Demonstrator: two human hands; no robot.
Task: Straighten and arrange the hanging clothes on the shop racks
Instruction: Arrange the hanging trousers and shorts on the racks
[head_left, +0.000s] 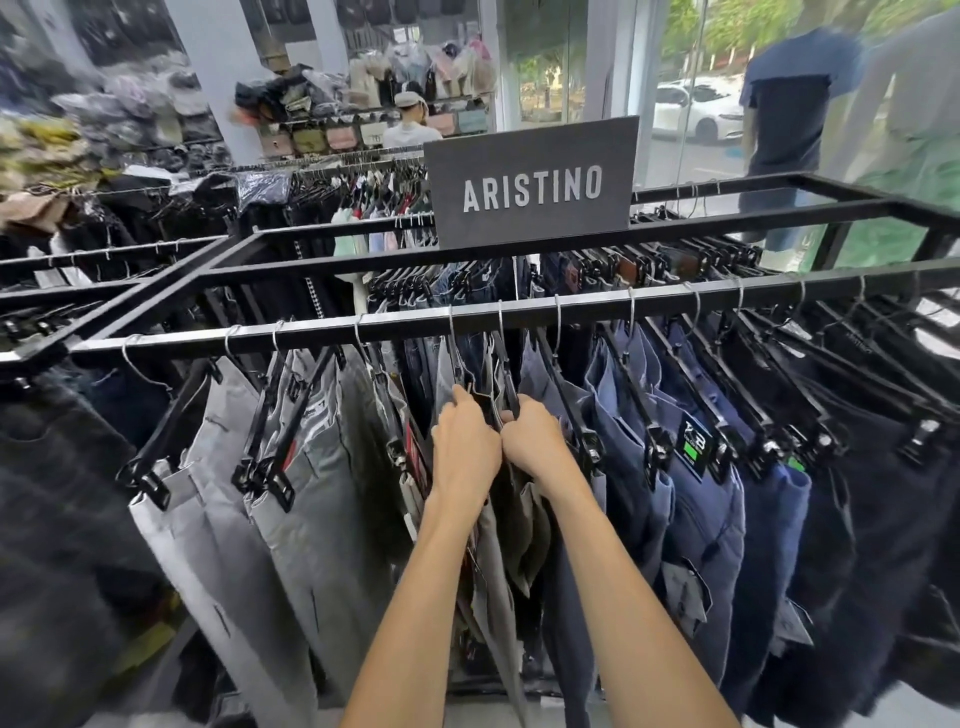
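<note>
"Inspecting the front rail (467, 317). Which step is in hand?"

"Spacing out the middle of the row, by my judgement. The left hand (465, 447) has its fingers curled over the waistband of the khaki trousers (498, 597). The right hand (535, 441), just beside it, is curled round a black clip hanger (509, 384). Both hands grip."

"Location and lie of the garment?"

"Mid-rail, between the grey trousers (311, 493) and the blue trousers (701, 519). Long axis vertical: waistband up at the clips, legs hanging down. The hanger bar runs away from the viewer, across the rail."

"Next move?"

"Probably sliding the hooks apart along the rail to even the gaps, keeping the hangers square. The crowded clips could snag neighbouring pairs."
</note>
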